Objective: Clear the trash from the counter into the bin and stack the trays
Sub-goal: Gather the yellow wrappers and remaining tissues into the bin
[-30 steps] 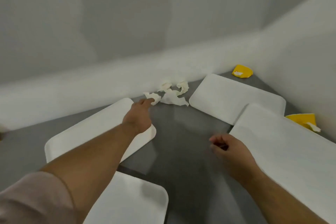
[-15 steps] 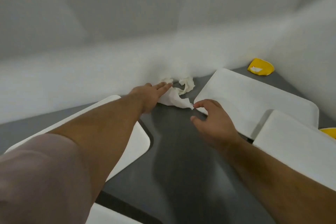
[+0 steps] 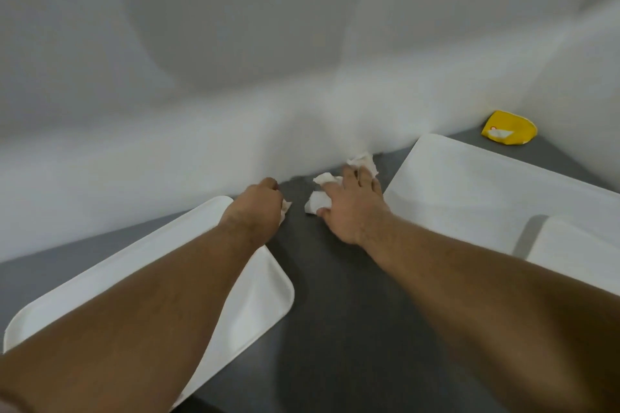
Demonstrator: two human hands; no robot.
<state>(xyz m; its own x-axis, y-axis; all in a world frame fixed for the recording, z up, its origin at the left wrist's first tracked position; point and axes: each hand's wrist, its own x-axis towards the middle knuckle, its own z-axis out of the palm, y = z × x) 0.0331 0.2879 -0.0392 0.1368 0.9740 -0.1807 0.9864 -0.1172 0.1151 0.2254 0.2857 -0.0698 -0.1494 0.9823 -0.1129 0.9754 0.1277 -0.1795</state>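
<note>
White crumpled paper napkins (image 3: 322, 203) lie at the centre of the frame against the base of the wall (image 3: 201, 151), and both hands have now closed in on them. A second ago only the left hand (image 3: 256, 211) reached the scraps while the right hung back near the lower middle of the frame; half a second ago the right was beside the tray's corner. Now the left hand is clenched around one wad, a bit of white showing at its right edge, and the right hand (image 3: 352, 208) lies spread over the other pieces, fingers (image 3: 364, 178) pressing into them, not yet closed. Gathering looks nearly done, by my reckoning; the bin is not in view, so carrying comes next. The napkins are thin, soft and wrinkled, likely to compress easily and shed small bits. The desk (image 3: 335, 295) is smooth dark grey. Flat white trays with rounded corners and low rims sit unstacked: one at lower left (image 3: 261, 298), one at right (image 3: 469, 184), another overlapping it at the right edge (image 3: 577, 245). A glossy yellow wrapper (image 3: 508, 127) rests at upper right, well apart.
</note>
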